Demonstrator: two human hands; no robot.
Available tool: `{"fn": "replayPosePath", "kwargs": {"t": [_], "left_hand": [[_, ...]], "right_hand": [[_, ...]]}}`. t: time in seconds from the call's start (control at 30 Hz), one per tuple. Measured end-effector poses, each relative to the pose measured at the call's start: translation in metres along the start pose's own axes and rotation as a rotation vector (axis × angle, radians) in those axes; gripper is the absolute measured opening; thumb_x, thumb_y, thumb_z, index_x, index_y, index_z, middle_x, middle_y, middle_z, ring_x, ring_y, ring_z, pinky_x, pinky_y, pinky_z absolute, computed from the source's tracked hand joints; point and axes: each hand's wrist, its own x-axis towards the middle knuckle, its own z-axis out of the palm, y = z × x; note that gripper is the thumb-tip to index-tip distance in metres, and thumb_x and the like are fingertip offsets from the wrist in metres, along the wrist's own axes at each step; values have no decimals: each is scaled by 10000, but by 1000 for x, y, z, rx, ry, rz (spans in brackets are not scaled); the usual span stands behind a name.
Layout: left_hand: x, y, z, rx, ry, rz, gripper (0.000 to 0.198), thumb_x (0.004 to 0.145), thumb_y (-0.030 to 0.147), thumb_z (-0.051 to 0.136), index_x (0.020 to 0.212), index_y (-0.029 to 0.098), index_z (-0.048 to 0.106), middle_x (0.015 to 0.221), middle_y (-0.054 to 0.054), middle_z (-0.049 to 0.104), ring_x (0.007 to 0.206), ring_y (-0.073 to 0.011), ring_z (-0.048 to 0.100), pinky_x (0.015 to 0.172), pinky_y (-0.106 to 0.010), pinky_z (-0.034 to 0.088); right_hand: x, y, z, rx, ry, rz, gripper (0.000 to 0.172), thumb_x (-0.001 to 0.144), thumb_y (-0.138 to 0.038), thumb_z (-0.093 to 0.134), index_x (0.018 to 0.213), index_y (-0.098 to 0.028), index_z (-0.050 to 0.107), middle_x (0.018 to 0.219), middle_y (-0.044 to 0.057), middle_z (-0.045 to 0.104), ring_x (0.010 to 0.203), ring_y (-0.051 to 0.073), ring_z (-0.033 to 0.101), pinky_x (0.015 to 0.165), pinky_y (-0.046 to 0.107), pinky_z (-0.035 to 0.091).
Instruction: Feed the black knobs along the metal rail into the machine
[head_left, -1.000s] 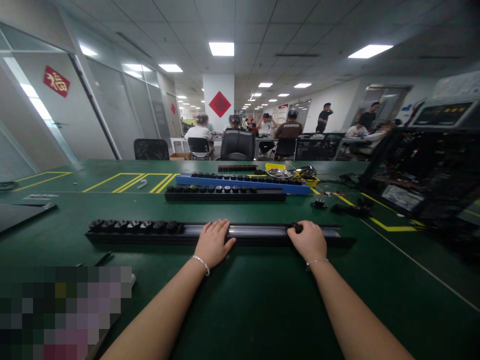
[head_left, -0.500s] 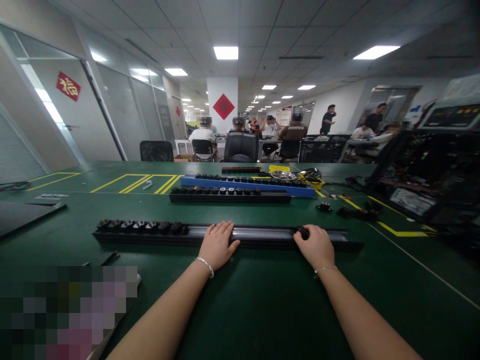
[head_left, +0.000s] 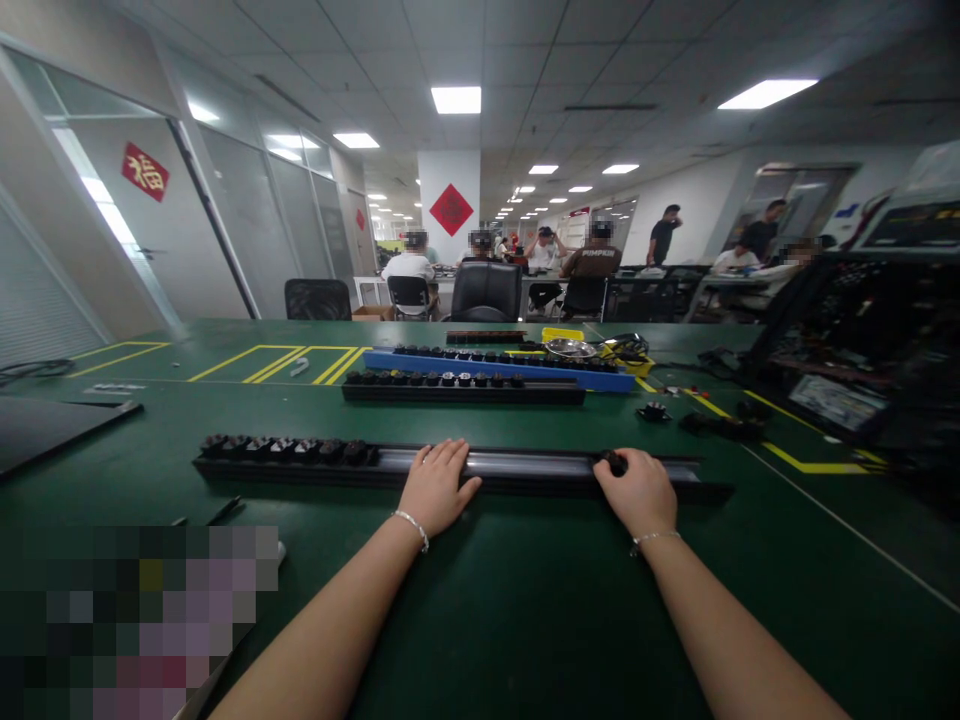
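A long black channel-shaped track (head_left: 525, 464) lies across the green table in front of me. Several small black modules (head_left: 296, 449) sit in a row in its left part, and its middle shows a smooth grey inner face. My left hand (head_left: 439, 490) spans the track near its middle, fingers over the far edge and thumb at the near side. Towards the right end, my right hand (head_left: 639, 488) is closed around a small black module (head_left: 618, 463) at the track. That module is mostly hidden by the fingers.
Behind lie another black track (head_left: 465, 393) with modules and a blue track (head_left: 607, 381). Loose black parts (head_left: 724, 424), a metal dish (head_left: 570, 348) and a yellow tray (head_left: 562, 334) lie beyond. A dark rack (head_left: 847, 350) stands right. People sit at far desks.
The whole view has shifted very slightly. Both hands keep about the same places on the track, and the right hand still holds the small black module.
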Motion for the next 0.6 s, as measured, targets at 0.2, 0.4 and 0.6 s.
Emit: {"fn": "replayPosePath", "kwargs": {"t": [0.2, 0.4, 0.6], "left_hand": [[0, -1, 1, 10, 10, 6, 484, 869, 467, 376, 1285, 236, 463, 1349, -55, 489, 1255, -226, 410, 1055, -425, 286], [0, -1, 1, -2, 4, 7, 496, 873, 474, 360, 1286, 218, 459, 1351, -59, 487, 1255, -224, 409, 1054, -431, 287], [0, -1, 0, -3, 6, 9, 488, 874, 464, 363, 1280, 211, 459, 1353, -53, 485, 1260, -217, 403, 1057, -428, 283]], "right_hand": [[0, -1, -3, -3, -16, 14, 287, 739, -355, 453, 856, -150, 617, 907, 98, 638, 876, 231, 533, 767, 323, 397], [1, 1, -5, -29, -29, 40, 314, 748, -365, 448, 879, -138, 621, 928, 106, 638, 884, 230, 539, 763, 324, 402], [2, 3, -7, -30, -37, 73, 337, 739, -371, 458, 901, -129, 628, 938, 112, 642, 901, 245, 540, 767, 334, 404]]}}
